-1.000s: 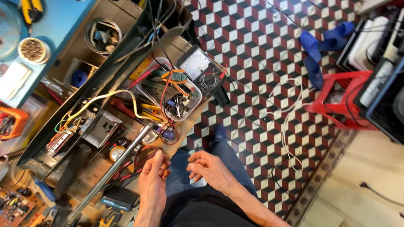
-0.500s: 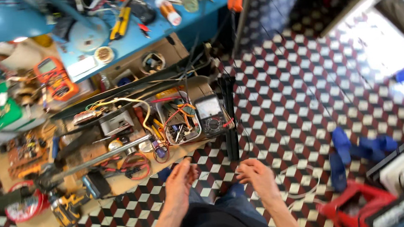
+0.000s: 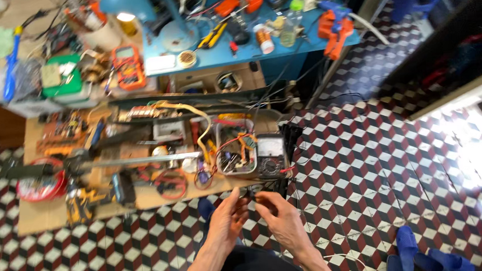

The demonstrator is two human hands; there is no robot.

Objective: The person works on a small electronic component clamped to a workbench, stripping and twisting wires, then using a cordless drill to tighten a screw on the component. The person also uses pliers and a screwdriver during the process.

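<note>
As both hands meet low over the floor, the left hand (image 3: 228,217) and right hand (image 3: 278,216) pinch a small dark part (image 3: 252,192) between their fingertips, probably close up to see it. Just above the grip sits a black meter (image 3: 270,155); left of that, a clear tray (image 3: 235,147) of wires. Farther up, an orange meter (image 3: 127,66) lies face-up.

Meter (image 3: 270,155): just beyond the right hand (image 3: 279,220), on the floor board (image 3: 37,215).
Parts tray (image 3: 235,147): left of the meter, beyond the left hand (image 3: 228,218).
Surface (image 3: 297,44): far beyond both hands.
</note>
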